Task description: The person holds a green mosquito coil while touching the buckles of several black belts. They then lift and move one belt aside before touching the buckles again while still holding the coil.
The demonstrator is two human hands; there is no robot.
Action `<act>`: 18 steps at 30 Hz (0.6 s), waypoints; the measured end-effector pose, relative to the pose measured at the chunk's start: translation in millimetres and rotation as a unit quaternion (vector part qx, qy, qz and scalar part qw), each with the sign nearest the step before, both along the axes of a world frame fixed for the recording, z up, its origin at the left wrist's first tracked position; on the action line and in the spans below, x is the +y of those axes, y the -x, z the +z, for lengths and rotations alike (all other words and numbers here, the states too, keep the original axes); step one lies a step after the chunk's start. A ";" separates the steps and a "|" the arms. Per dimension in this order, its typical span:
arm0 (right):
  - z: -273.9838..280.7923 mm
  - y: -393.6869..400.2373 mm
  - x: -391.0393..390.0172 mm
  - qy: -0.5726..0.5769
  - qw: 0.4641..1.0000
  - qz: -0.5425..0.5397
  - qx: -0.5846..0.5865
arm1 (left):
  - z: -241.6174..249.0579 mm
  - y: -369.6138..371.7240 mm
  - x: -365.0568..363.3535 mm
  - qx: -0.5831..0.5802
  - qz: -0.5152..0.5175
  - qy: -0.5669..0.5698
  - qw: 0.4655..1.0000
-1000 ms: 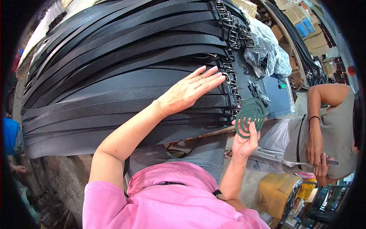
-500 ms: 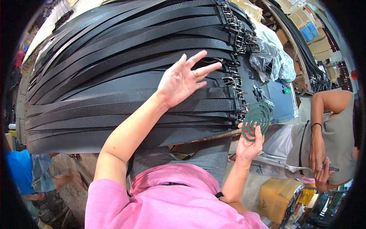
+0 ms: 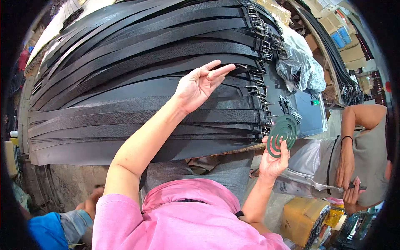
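Note:
A thick stack of black leather belts (image 3: 125,83) lies fanned across the table, their metal buckles (image 3: 260,89) lined up along the right end. My left hand (image 3: 200,83) hovers over the middle belts, fingers apart and half curled, holding nothing. My right hand (image 3: 273,160) is at the table's right front edge, pinching a green spiral coil (image 3: 282,134) upright between thumb and fingers, just beside the nearest buckles.
Crumpled clear plastic bags (image 3: 300,66) and a small green object (image 3: 315,102) lie on the dark table surface beyond the buckles. A seated person in a grey top (image 3: 362,146) works at the right. Another person in blue (image 3: 54,227) crouches at lower left. A yellow box (image 3: 302,218) stands on the floor.
My left hand lifted off the belts, spread its fingers, then curled them while staying over the stack. The right hand kept hold of the green coil.

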State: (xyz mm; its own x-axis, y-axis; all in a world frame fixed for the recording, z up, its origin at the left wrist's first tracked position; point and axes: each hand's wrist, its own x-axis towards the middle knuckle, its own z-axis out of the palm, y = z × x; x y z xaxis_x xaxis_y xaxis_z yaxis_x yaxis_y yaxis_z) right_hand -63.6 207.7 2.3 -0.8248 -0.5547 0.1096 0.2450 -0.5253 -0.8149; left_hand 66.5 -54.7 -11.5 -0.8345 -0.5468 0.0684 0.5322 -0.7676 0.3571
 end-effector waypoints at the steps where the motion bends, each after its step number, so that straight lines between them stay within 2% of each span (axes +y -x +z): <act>1: -0.1 0.0 0.0 0.000 1.000 -0.002 -0.002 | -0.9 0.1 -0.7 0.005 -0.001 0.001 1.000; 8: -6.0 2.7 3.2 0.003 1.000 0.001 -0.010 | 3.1 -0.5 0.2 -0.043 0.044 0.022 0.998; 13: -1.3 -1.9 0.9 -0.007 1.000 -0.001 -0.008 | -8.8 1.7 -2.7 -0.029 0.059 0.052 0.996; 15: 0.0 -3.0 -0.1 -0.009 1.000 -0.002 -0.007 | 2.5 0.6 5.2 -0.045 0.069 0.049 0.995; 18: -1.3 -1.7 1.3 -0.004 1.000 0.009 0.001 | 13.1 -4.6 6.3 -0.003 -0.006 -0.066 0.998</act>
State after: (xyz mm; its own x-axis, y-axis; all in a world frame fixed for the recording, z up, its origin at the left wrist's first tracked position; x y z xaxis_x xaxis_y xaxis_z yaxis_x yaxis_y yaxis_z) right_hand -61.9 208.9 1.0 -0.8140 -0.5711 0.1058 0.2540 -0.5139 -0.8194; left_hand 71.2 -48.3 1.6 -0.8414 -0.5403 -0.0080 0.5207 -0.8146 0.2555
